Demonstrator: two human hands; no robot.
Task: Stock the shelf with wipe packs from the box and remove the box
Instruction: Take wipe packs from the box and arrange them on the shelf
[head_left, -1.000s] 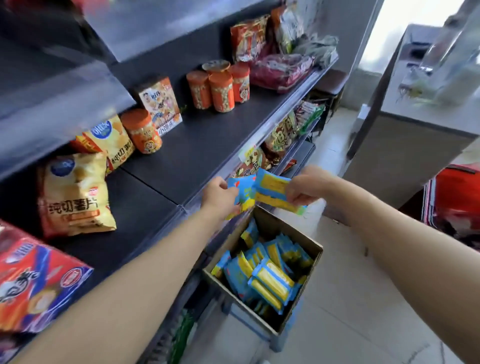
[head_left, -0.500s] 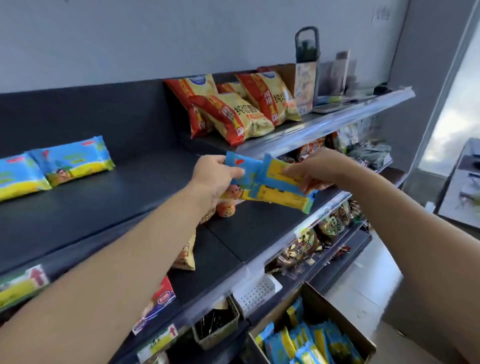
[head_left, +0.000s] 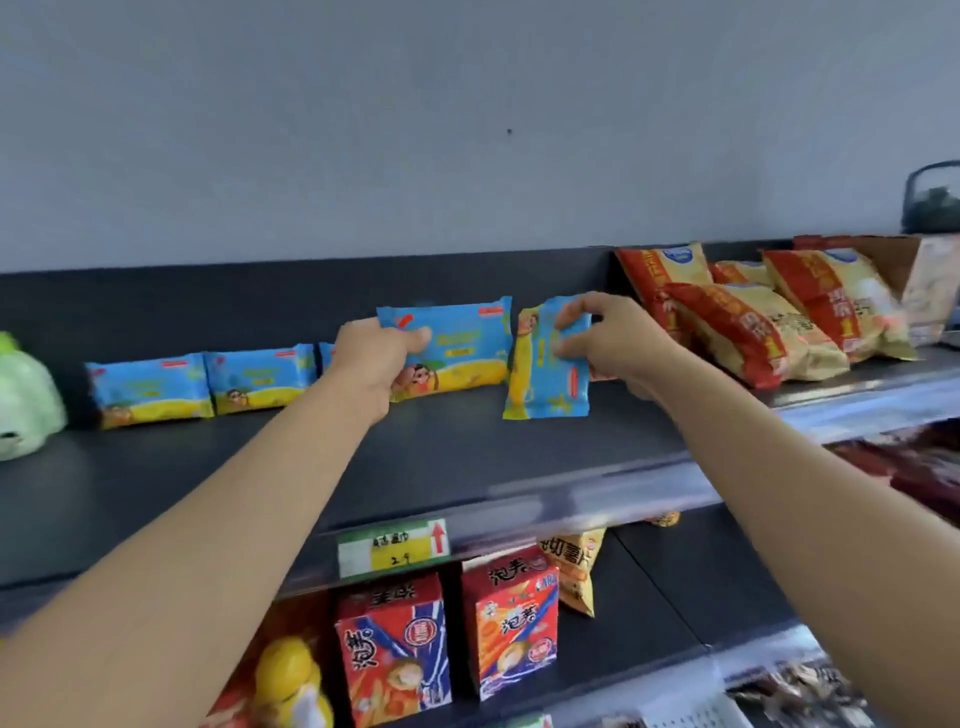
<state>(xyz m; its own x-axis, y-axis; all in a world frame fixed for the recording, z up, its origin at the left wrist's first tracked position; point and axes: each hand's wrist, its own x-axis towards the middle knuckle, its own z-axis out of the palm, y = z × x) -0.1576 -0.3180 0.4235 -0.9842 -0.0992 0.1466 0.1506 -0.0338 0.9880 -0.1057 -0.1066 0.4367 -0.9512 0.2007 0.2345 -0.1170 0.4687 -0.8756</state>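
Head view, what I log on the top shelf (head_left: 467, 457), a dark deck with a dark back panel:

- Left hand (head_left: 374, 364): thumb and curled fingers grip the left end of a wipe pack (head_left: 457, 353), blue and yellow, held lengthwise close to the back panel. I cannot tell whether its lower edge touches the deck.
- Right hand (head_left: 618, 348): fingers curled over the top of a second wipe pack (head_left: 540, 374), stood on its short end just right of the first, the two nearly touching.
- Stocked wipe packs (head_left: 148, 389): two in a row at the far left against the back panel, with the edge of a third showing behind the left hand.
- Green soft item (head_left: 21, 395): left edge of the view, blurred.
- Chip bags (head_left: 753, 332): red and yellow, piled at the right end of the same shelf, just beyond the right hand.
- Price label (head_left: 392, 548): on the shelf's front rail, green and yellow with a red arrow.
- Red cartons (head_left: 511, 623): two upright on the shelf below.
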